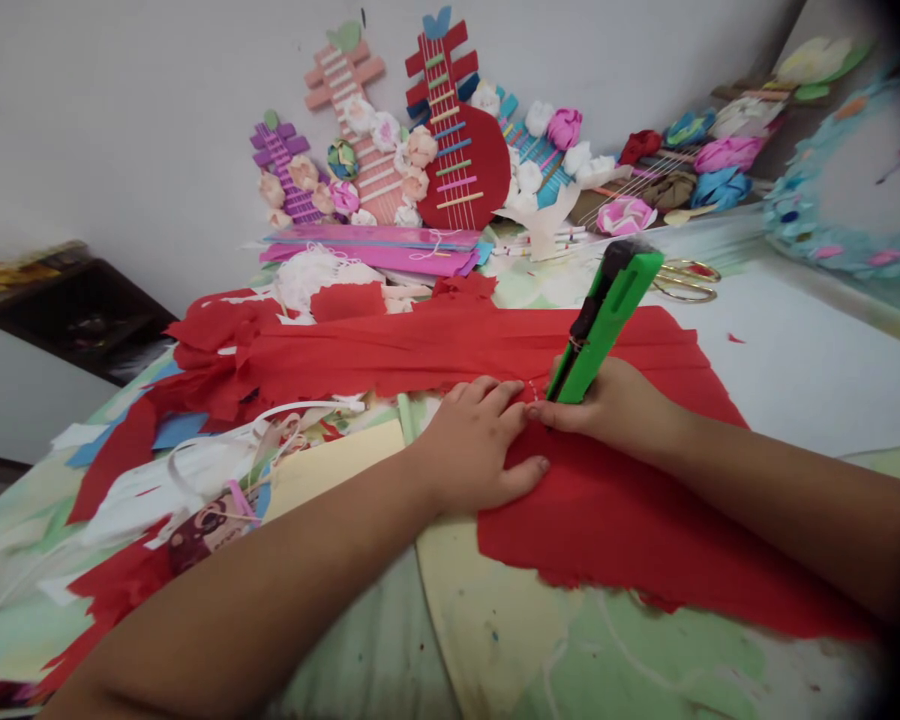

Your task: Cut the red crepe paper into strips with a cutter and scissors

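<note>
The red sheet lies across the middle of the table, the left hand laid flat at its edge. Just to the right, the right hand grips a tilted green cutter. Leftward sits a brown label (lettering too blurred to read).

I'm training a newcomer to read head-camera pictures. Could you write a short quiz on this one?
1. What does the right hand hold?
A. A paper flower
B. A green-and-black cutter
C. A ball of string

2. Fill in the colour: the fingertips of the left hand lie on a large ____ sheet.

3. True or false: the gold-handled scissors lie nearer the right hand than the left.

Key:
1. B
2. red
3. True
</note>
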{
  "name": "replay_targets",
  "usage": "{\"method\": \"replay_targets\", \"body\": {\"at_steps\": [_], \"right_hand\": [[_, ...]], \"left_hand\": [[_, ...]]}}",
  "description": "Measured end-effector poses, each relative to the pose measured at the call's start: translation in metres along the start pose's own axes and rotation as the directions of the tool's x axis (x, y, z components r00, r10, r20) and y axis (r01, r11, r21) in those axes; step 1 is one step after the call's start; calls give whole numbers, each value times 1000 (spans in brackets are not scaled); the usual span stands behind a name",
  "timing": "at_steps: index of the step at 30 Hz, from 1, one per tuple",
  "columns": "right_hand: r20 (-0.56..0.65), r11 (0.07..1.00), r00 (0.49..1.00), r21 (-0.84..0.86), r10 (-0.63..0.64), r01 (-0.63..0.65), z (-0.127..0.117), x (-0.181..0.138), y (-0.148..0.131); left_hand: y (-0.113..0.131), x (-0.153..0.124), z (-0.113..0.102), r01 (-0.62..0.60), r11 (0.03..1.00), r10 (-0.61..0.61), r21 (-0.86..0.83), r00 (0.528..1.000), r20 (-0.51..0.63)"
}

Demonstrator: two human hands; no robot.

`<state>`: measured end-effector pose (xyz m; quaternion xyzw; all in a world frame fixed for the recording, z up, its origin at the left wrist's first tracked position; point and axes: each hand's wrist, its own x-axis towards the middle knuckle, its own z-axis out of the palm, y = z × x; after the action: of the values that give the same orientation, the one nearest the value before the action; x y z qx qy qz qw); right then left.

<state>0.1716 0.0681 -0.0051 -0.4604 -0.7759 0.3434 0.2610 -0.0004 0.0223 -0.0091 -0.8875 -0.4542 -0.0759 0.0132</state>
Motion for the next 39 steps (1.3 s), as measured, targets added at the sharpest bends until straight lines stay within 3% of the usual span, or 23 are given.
{"method": "replay_targets", "body": {"at_steps": [10,15,26,39], "right_hand": [[-54,999,998,43,32,-30,-4,2,2],[21,994,1000,108,4,-7,-6,-2,1],[40,998,999,56,8,-10,-1,-2,0],[57,993,992,-27,-110,112,1,-8,-3]], "left_hand": [[0,0,-2,-11,1000,10,22,1000,17],[-1,0,-1,-9,1000,9,17,1000,10],[-1,-1,0,-4,1000,4,6,1000,3],[-1,0,-1,0,1000,0,-13,1000,4]]}}
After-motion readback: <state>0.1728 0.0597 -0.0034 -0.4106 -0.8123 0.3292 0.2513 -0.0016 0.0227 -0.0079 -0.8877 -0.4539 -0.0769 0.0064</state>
